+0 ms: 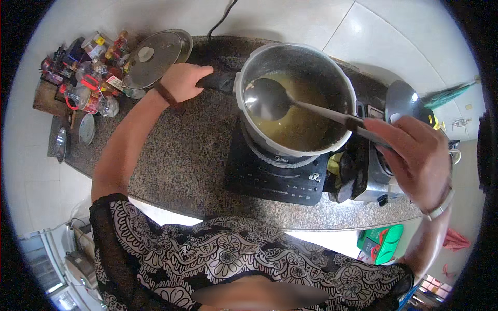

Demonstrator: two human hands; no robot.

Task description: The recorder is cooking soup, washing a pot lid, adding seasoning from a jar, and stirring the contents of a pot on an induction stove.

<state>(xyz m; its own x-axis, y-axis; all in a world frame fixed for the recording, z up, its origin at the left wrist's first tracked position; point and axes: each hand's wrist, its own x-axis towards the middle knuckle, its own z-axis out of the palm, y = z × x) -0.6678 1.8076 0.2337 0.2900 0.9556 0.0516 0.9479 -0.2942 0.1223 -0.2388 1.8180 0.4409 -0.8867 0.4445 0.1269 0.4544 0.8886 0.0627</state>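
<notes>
My left hand [183, 81] grips the black side handle [220, 81] of a metal pressure cooker pot [295, 151]. The pot has no lid on and sits on a black Midea induction cooktop [272, 182]. Yellowish broth [299, 128] covers its bottom. In my right hand [416, 163] is the handle of a metal ladle [323, 109], held from the pot's right side. The ladle's dark, shiny bowl [268, 99] is over the broth near the left inner wall; whether it touches the liquid I cannot tell.
Glass lids [153, 58] lean at the back left, beside several bottles and jars [89, 77]. A small bowl [87, 129] stands at the left. Right of the cooktop is a gas stove [377, 190], with a wok lid [400, 101] behind. A black cord [221, 19] runs up the wall.
</notes>
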